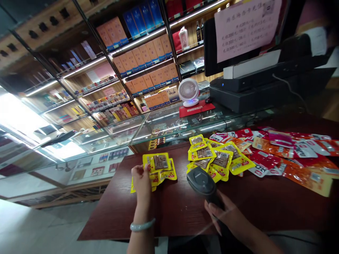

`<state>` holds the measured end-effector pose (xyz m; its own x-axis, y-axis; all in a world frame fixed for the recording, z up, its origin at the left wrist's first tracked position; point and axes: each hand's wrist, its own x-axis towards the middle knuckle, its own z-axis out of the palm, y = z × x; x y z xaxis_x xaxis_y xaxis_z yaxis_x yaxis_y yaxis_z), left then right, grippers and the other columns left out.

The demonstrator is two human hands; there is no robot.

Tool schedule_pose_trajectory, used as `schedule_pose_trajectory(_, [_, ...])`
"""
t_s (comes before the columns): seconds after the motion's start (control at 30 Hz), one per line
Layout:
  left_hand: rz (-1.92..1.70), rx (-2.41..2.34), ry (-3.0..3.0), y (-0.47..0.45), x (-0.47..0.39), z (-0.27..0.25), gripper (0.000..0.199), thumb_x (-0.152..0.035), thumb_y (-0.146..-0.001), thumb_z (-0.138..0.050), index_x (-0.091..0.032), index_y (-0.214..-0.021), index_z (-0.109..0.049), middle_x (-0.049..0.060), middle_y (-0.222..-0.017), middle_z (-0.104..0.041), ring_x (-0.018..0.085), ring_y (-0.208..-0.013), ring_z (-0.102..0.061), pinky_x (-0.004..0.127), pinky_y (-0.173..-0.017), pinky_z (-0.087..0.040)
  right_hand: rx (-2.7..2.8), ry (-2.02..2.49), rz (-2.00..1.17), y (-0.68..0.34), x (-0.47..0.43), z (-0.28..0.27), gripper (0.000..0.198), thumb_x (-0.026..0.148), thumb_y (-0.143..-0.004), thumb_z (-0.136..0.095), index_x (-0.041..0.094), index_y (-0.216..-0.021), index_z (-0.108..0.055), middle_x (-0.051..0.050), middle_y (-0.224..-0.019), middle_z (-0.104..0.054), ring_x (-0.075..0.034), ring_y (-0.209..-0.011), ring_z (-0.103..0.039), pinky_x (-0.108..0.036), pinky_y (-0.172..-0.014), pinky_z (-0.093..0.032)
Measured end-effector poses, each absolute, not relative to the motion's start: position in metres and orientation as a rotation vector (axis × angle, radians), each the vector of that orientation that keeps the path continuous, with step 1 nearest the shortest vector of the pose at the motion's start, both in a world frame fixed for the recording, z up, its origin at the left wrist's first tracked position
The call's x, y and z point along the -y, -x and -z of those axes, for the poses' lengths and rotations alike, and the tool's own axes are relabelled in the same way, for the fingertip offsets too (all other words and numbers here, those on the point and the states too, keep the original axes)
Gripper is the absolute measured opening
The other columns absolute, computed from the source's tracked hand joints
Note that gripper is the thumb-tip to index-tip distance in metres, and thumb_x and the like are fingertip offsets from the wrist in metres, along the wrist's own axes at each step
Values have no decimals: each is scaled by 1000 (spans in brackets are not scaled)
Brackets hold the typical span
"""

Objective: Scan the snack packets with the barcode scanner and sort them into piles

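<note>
My left hand (140,178), with a pale green bangle at its wrist, is closed on the left edge of a yellow snack packet (160,162) with a see-through window. That packet lies over a small pile of similar yellow packets (167,174). My right hand (225,210) is wrapped round the handle of a black barcode scanner (202,181), its head tilted toward the left. Just beyond the scanner is a larger heap of yellow packets (221,159).
Red, white and orange packets (288,151) cover the right of the dark wooden table (172,215). Behind it are a glass counter (169,123), a white fan (189,90) on a red mat (185,111), and a monitor (209,49) bearing a pink notice. Shelves of boxes line the wall.
</note>
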<state>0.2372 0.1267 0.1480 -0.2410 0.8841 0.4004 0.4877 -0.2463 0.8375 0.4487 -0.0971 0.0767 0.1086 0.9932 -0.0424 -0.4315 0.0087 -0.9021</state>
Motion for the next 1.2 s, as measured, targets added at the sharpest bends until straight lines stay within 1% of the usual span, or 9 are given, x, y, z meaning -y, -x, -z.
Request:
schedule_pose_trajectory(0.07, [-1514, -1853, -1900, -235, -129, -151, 37, -53, -79, -61, -22, -98, -54, 6, -101, -64, 24, -97, -62, 39, -86, -48, 793, 925, -1299, -447, 96, -76, 37, 54, -85, -68, 21, -93, -53, 10, -56, -48, -6, -36, -38, -18, -36, -29])
schedule_pose_trajectory(0.1, [-1446, -1876, -2010, -240, -129, -151, 37, -53, -80, -61, -22, -100, -57, 7, -104, -65, 26, -101, -60, 41, -91, -46, 808, 919, -1285, -447, 96, -76, 36, 54, -86, -68, 21, -93, -53, 10, -56, -48, -5, -35, -38, -18, -36, -29])
schedule_pose_trajectory(0.27, [-821, -1503, -2237, -313, -126, -137, 35, -51, -86, -55, -21, -96, -68, 8, -98, -72, 24, -93, -64, 34, -84, -45, 817, 928, -1282, -446, 95, -79, 37, 55, -86, -66, 21, -90, -52, 10, -55, -47, -4, -33, -39, -17, -35, -31])
schedule_pose_trajectory(0.4, [-534, -1454, -2293, -378, -138, -134, 41, -56, -87, -52, -20, -93, -72, 11, -98, -74, 25, -95, -66, 32, -80, -45, 678, 867, -1276, -447, 94, -85, 41, 58, -82, -70, 23, -91, -50, 11, -53, -48, -6, -33, -41, -17, -34, -32])
schedule_pose_trajectory(0.53, [-313, -1602, -2358, -423, -160, -140, 59, -69, -85, -44, -19, -100, -73, 18, -112, -72, 35, -108, -64, 43, -88, -44, 597, 838, -1237, -446, 90, -86, 44, 62, -80, -70, 23, -80, -48, 13, -47, -44, -5, -31, -39, -16, -33, -31])
schedule_pose_trajectory(0.63, [-165, -1641, -2350, -448, -174, -142, 69, -77, -76, -49, -17, -103, -72, 23, -119, -68, 41, -116, -60, 51, -94, -41, 603, 836, -1214, -445, 85, -79, 48, 66, -79, -68, 23, -78, -46, 14, -42, -40, -4, -27, -35, -15, -30, -30])
schedule_pose_trajectory(0.77, [-147, -1554, -2312, -463, -181, -139, 67, -73, -66, -65, -19, -107, -69, 20, -120, -69, 41, -119, -58, 45, -94, -41, 640, 818, -1178, -444, 80, -72, 50, 68, -78, -67, 23, -78, -45, 14, -41, -41, -3, -25, -33, -14, -28, -28])
schedule_pose_trajectory(1.0, [-307, -1522, -2399, -447, -179, -128, 52, -58, -77, -66, -23, -114, -61, 12, -113, -72, 32, -113, -62, 40, -91, -42, 672, 840, -1185, -448, 83, -76, 48, 67, -82, -63, 23, -76, -45, 13, -43, -42, -4, -28, -36, -15, -31, -29])
schedule_pose_trajectory(1.2, [-566, -1496, -2375, -434, -171, -131, 49, -35, -74, -74, -19, -118, -59, 13, -114, -71, 27, -110, -64, 34, -88, -45, 659, 833, -1184, -447, 83, -70, 45, 63, -85, -62, 23, -75, -46, 13, -43, -42, -4, -27, -37, -14, -29, -29])
